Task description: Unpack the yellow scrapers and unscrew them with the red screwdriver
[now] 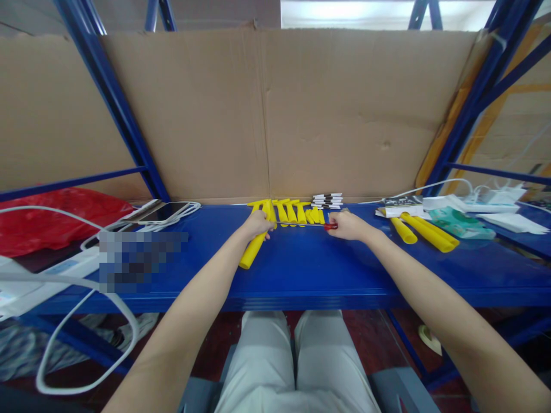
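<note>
My left hand [259, 223] is closed around a yellow tool with a tubular handle [253, 251] and a wider head at its far end. In my right hand [346, 225] is a screwdriver [330, 226] with a red handle. Its thin metal shaft points left to the yellow tool; whether the tip touches it is hidden at my left fingers. Between the hands, several yellow T-shaped pieces [291, 213] lie in a row. Small yellow parts [316, 216] lie beside them, in front of a stack of black-and-white items [327, 201].
Yellow tubes [430, 232] and a teal plastic packet [461, 223] lie on the right of the blue table [310, 269]. On the left are a phone [166, 212], a white cable and a red bag [55, 221]. A cardboard wall [267, 115] stands behind.
</note>
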Motion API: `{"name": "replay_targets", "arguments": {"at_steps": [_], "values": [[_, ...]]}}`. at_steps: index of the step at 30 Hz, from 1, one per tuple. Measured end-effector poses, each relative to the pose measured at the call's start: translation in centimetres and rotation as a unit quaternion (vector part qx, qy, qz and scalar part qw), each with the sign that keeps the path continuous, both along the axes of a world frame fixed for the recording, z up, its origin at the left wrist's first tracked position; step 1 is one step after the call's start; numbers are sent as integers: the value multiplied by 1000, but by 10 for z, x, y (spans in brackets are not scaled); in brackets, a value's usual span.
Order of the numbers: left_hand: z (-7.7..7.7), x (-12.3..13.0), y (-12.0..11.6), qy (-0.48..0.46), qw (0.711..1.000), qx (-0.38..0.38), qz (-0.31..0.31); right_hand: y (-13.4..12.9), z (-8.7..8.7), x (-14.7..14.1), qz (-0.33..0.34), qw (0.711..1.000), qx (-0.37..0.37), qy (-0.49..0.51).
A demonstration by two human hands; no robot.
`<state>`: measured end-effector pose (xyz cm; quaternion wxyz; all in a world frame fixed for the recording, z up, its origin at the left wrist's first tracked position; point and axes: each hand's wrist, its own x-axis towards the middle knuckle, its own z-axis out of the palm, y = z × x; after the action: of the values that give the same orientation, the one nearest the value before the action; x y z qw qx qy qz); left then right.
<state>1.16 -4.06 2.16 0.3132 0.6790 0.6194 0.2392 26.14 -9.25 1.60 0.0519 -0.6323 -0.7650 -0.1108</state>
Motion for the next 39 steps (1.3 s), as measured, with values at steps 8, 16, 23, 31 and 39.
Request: {"name": "replay_targets", "arguments": {"at_steps": [8, 16, 23, 31, 39], "values": [[-4, -1, 3, -21, 1000, 1, -10, 5, -2, 5, 50, 999, -12, -14], [-5, -1, 6, -8, 1000, 8, -10, 3, -4, -1, 30, 999, -9, 31], [-4, 0, 3, -7, 1000, 14, -10, 4, -1, 2, 38, 998, -44, 20], [-1, 0, 0, 5, 1000, 13, -8, 6, -6, 2, 38, 998, -11, 43], [0, 1, 1, 20, 999, 24, -6, 7, -5, 4, 35, 998, -16, 44]]}}
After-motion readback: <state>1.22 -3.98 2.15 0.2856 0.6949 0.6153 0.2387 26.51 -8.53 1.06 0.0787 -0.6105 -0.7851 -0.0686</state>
